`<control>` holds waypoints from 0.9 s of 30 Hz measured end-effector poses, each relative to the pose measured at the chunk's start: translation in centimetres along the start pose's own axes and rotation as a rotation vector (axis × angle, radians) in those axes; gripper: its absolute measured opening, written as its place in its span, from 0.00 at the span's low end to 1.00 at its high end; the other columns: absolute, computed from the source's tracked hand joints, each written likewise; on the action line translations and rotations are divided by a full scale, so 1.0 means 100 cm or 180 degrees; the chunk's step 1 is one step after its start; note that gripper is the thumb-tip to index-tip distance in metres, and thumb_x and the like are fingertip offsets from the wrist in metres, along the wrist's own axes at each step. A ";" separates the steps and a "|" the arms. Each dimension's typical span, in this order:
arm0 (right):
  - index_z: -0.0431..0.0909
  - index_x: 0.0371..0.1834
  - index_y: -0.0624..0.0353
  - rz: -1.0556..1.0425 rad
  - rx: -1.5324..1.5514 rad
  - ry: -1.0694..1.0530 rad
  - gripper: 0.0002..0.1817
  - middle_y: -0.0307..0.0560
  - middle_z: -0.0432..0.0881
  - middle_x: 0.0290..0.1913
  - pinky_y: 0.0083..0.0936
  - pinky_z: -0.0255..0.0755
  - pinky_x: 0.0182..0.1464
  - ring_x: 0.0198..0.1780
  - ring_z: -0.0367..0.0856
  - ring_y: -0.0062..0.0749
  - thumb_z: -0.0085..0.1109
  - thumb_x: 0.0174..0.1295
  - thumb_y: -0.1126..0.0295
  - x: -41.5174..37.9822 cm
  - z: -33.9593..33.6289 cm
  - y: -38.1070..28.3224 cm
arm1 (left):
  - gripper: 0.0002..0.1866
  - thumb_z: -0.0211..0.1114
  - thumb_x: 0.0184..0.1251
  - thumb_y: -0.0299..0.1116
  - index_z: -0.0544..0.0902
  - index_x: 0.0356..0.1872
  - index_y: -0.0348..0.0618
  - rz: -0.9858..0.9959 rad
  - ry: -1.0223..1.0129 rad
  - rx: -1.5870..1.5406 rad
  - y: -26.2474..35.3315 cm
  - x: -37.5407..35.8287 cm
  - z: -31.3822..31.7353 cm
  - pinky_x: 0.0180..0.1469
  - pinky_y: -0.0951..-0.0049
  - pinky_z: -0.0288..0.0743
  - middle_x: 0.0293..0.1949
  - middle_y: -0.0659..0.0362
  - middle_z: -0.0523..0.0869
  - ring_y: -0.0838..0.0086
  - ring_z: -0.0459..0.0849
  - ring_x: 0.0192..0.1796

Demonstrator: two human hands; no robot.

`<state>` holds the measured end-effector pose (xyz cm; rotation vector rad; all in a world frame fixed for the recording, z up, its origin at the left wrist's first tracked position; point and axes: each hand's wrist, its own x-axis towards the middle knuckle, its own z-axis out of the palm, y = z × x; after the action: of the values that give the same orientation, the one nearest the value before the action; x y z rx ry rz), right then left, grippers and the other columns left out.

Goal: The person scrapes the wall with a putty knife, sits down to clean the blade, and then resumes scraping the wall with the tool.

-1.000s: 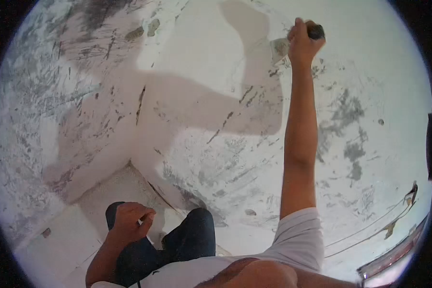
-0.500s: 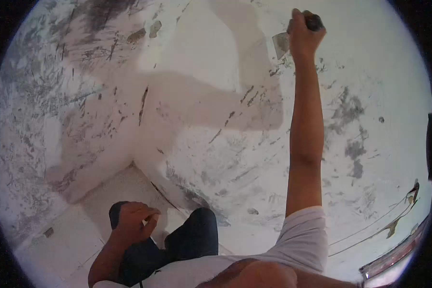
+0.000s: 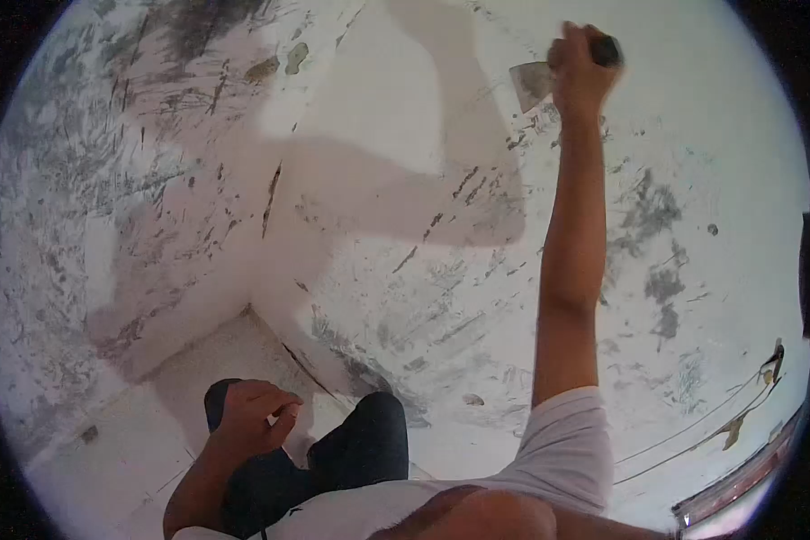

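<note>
Scraper: it is in the right hand (image 3: 587, 79), high before the wall (image 3: 373, 103); whether it touches the plaster, I cannot tell.
Right grip: closed around the dark handle (image 3: 607, 51), whose end comes out at the right side of the fist.
Blade: the flat, greyish blade (image 3: 531, 85) shows to the left of the fist and becomes wider toward its free edge.
Weight: I judge it light, a tool which one hand can carry even with the arm stretched, as here.
Stiffness: the handle is probably hard; the blade looks thin, so it may be stiff with a little spring near the edge.
Slipperiness: dust or a damp palm could make the handle turn; a full fist should hold better than fingertips.
Fragility: not likely to break, but a corner of the blade could catch in the dark gouges (image 3: 420, 238).
Where to hold: around the handle, as now, with the fingers away from the free edge.
Left grip: the left hand (image 3: 254, 416) is by the knee in dark trousers (image 3: 360, 441), fingers loosely bent, a narrow gap by the thumb; I see nothing held in it.
</note>
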<state>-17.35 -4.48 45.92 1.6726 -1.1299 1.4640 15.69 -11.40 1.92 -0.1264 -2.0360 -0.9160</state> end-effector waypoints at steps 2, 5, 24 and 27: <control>0.64 0.18 0.55 0.0491 0.0799 0.0379 0.16 0.34 0.62 0.13 0.21 0.56 0.20 0.17 0.65 0.22 0.59 0.62 0.75 0.008 -0.017 0.013 | 0.03 0.67 0.52 0.26 0.85 0.27 0.40 -0.0032 -0.0085 0.0060 0.002 0.000 0.000 0.26 0.68 0.74 0.20 0.56 0.83 0.67 0.82 0.20; 0.69 0.23 0.60 0.0266 -0.1018 0.0688 0.14 0.35 0.69 0.16 0.28 0.63 0.26 0.21 0.69 0.25 0.63 0.59 0.67 -0.015 -0.016 0.063 | 0.03 0.67 0.52 0.27 0.85 0.28 0.40 -0.0062 -0.0066 0.0044 0.004 -0.001 0.001 0.26 0.68 0.74 0.19 0.56 0.82 0.66 0.81 0.20; 0.68 0.21 0.57 0.0293 -0.0089 0.0736 0.12 0.32 0.68 0.18 0.21 0.58 0.22 0.19 0.62 0.16 0.60 0.58 0.76 -0.022 -0.017 0.033 | 0.03 0.66 0.51 0.24 0.85 0.28 0.39 -0.0361 -0.0089 0.0378 0.007 -0.012 -0.006 0.27 0.70 0.76 0.22 0.55 0.85 0.68 0.83 0.21; 0.64 0.21 0.55 0.0452 -0.0517 0.0104 0.14 0.34 0.66 0.16 0.22 0.53 0.18 0.15 0.60 0.18 0.57 0.58 0.82 -0.026 -0.006 0.029 | 0.06 0.65 0.57 0.33 0.86 0.33 0.44 -0.1025 -0.0184 0.0098 0.002 -0.018 -0.012 0.41 0.56 0.74 0.24 0.55 0.83 0.57 0.82 0.28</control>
<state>-20.22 -4.67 43.29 1.4784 -1.3353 1.4384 17.64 -11.62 1.11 0.1998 -2.1608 -1.0868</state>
